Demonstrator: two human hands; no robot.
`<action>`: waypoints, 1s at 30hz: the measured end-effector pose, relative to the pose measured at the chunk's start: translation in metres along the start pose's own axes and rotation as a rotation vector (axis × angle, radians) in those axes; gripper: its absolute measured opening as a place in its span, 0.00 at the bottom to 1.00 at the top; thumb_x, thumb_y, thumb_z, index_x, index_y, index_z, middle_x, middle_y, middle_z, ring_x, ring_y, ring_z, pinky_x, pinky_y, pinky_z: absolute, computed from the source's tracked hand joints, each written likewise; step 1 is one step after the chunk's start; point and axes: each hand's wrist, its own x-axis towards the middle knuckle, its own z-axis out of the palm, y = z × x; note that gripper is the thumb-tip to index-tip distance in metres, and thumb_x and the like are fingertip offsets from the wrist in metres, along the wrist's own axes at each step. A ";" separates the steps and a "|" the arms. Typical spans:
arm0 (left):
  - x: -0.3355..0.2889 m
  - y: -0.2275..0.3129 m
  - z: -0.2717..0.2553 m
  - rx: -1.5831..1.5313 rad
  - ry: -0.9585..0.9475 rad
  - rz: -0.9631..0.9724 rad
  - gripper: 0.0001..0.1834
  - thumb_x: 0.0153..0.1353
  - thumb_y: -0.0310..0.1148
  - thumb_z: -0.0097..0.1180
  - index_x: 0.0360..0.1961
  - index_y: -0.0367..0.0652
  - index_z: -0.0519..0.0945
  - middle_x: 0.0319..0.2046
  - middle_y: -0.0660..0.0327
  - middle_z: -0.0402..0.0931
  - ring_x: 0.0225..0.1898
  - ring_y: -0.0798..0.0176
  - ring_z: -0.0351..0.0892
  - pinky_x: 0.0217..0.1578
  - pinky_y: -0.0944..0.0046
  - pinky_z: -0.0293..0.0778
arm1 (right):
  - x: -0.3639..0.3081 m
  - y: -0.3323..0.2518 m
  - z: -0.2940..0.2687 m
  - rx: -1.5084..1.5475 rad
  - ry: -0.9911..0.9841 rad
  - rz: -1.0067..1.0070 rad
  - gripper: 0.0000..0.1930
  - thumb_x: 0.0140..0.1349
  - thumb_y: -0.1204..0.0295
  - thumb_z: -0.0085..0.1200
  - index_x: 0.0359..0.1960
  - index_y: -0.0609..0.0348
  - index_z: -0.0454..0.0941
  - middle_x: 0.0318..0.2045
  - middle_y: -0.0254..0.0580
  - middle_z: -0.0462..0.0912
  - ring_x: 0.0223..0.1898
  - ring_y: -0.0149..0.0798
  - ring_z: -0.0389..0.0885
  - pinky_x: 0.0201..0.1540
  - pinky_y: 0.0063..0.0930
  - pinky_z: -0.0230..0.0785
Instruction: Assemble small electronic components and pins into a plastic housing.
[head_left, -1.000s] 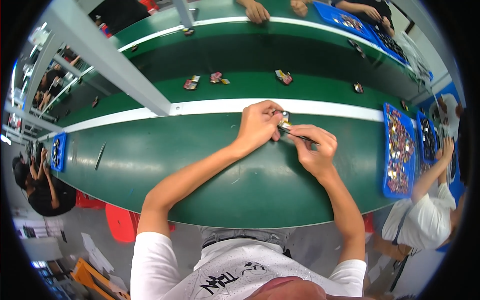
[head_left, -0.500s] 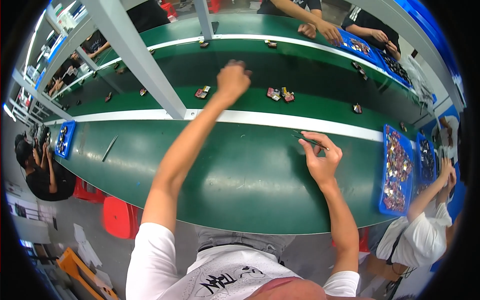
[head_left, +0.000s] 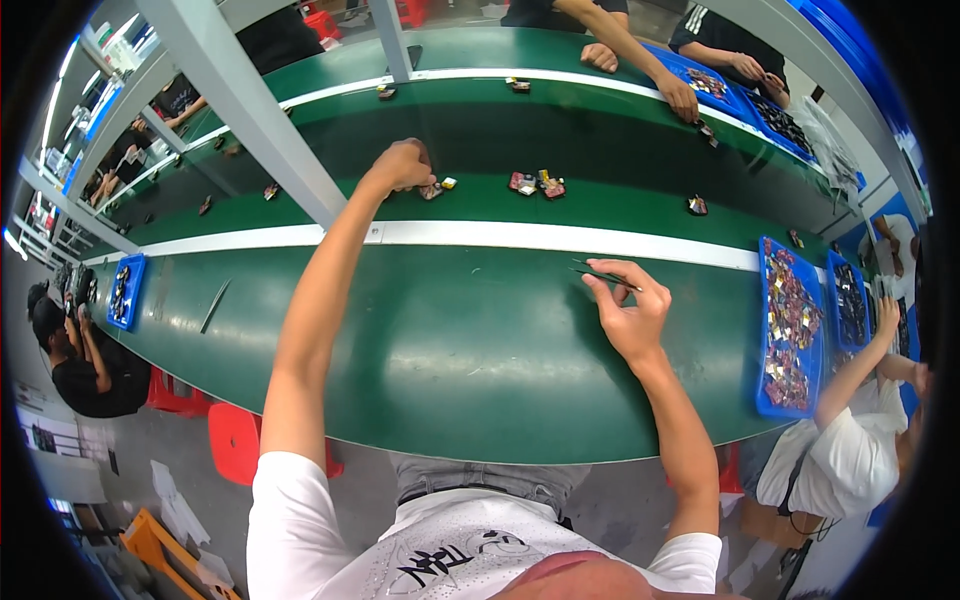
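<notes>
My left hand reaches out over the belt with its fingers curled down onto a small electronic part. A yellow-and-white piece shows at that part's right side; whether the two are joined I cannot tell. Dark tweezers are pinched in my right hand, above the near green tabletop, their tips pointing left and apart. Right of my left hand, two small parts with red and silver faces, one beside the other, lie on the belt.
A white rail divides tabletop from belt; a grey post rises at left. Blue trays, one full of parts, stand at right. Another pair of tweezers lies at left. A co-worker's hand reaches over the far side.
My left hand has moved left and down onto the small part, which now sits farther right. My right hand keeps holding the tweezers. A co-worker's hand has come down toward a part across the belt.
</notes>
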 end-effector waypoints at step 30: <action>-0.152 0.144 0.111 -1.184 -0.045 0.143 0.10 0.67 0.26 0.62 0.45 0.29 0.81 0.26 0.57 0.83 0.22 0.69 0.82 0.20 0.71 0.76 | -0.005 -0.008 -0.003 0.087 -0.028 0.265 0.06 0.53 0.80 0.71 0.32 0.65 0.87 0.29 0.35 0.88 0.13 0.18 0.62 0.20 0.18 0.55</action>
